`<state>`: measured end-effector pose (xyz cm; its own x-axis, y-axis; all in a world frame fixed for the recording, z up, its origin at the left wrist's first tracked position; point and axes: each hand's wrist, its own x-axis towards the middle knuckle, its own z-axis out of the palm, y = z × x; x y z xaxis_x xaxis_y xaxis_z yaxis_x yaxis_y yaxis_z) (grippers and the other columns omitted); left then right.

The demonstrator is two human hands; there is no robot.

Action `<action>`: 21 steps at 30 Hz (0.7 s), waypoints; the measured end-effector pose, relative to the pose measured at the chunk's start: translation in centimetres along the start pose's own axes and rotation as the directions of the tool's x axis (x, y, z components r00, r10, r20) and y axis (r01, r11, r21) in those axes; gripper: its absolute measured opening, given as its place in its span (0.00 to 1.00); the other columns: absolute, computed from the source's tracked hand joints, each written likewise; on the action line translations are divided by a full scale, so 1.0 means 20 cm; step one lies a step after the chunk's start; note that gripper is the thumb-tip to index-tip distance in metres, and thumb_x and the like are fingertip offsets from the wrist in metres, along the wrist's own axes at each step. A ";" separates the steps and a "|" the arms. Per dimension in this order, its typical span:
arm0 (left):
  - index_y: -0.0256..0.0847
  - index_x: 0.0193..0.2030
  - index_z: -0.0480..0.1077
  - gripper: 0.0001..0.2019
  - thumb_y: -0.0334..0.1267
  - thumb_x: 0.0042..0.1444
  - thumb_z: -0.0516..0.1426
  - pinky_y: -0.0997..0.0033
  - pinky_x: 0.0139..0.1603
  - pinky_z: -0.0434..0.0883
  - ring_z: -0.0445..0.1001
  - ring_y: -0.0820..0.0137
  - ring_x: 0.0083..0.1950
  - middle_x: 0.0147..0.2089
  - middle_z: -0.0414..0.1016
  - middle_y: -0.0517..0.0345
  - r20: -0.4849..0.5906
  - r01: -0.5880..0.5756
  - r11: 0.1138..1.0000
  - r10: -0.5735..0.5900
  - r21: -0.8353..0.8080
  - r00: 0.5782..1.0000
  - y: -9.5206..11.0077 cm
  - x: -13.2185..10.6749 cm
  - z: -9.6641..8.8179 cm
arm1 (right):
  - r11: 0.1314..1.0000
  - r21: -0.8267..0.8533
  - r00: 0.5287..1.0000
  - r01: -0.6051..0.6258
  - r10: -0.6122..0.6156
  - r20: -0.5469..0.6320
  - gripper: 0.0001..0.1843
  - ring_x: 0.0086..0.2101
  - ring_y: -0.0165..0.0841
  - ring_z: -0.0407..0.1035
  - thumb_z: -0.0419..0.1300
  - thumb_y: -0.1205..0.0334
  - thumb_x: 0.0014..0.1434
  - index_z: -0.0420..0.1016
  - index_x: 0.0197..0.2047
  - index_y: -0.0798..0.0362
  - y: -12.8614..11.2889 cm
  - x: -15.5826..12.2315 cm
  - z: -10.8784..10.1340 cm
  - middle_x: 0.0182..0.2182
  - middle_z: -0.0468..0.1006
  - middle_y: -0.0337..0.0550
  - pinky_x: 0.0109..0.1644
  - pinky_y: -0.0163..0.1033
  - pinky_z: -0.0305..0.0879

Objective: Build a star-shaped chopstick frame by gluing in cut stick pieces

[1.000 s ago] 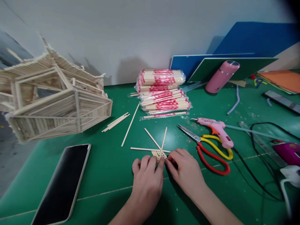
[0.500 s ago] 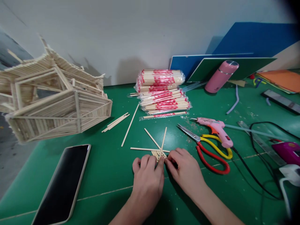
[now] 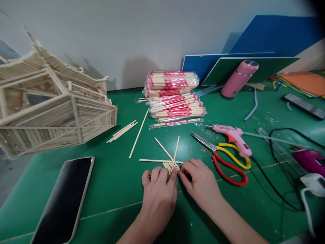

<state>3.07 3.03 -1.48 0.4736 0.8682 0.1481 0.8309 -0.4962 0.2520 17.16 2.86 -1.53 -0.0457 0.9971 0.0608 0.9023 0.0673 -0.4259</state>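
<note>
My left hand [image 3: 159, 195] rests low on the green table with its fingers curled around the near end of a small row of short wooden sticks [image 3: 167, 166]. One longer stick [image 3: 175, 150] rises away from its index fingertip across that row. Just to the right, my right hand [image 3: 200, 181] pinches at the row's right end, its fingertips almost touching the left ones. A stick lying crosswise [image 3: 152, 160] and a slanted stick [image 3: 162, 147] meet behind the fingers. What lies beneath the fingertips is hidden.
A stick-built model [image 3: 93, 118] stands left, above a phone [image 3: 63, 200]. Wrapped chopsticks [image 3: 175, 105] are piled behind loose sticks [image 3: 139, 134]. Rightward are scissors [image 3: 230, 161], a corded pink glue gun [image 3: 236, 137], a pink bottle [image 3: 238, 79] and a purple tool [image 3: 311, 161].
The camera view has shifted slightly, so the model and phone appear further left. Both hands keep nearly the same hold on the sticks.
</note>
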 end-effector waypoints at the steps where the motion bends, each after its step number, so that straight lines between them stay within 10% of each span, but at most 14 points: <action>1: 0.41 0.47 0.68 0.14 0.34 0.54 0.50 0.56 0.43 0.53 0.63 0.63 0.41 0.35 0.70 0.53 -0.006 -0.001 1.000 0.001 0.002 1.000 0.00 0.00 0.00 | 1.000 0.000 1.000 0.001 -0.001 -0.001 0.09 0.28 0.29 0.59 0.53 0.63 0.55 0.64 0.23 0.52 0.00 0.00 0.00 0.23 0.66 0.37 0.30 0.33 0.52; 21: 0.39 0.45 0.69 0.13 0.35 0.53 0.51 0.57 0.42 0.52 0.63 0.63 0.40 0.33 0.69 0.53 -0.060 -0.031 0.996 0.036 0.079 0.998 0.01 0.00 0.02 | 1.000 -0.013 1.000 -0.006 0.005 -0.011 0.09 0.28 0.30 0.60 0.53 0.63 0.55 0.65 0.24 0.52 -0.01 -0.01 0.00 0.23 0.67 0.38 0.30 0.33 0.53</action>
<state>3.29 2.91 -1.76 0.4848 0.8480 0.2143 0.8361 -0.5212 0.1710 16.97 2.64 -1.49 -0.0362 0.9970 0.0680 0.9078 0.0613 -0.4148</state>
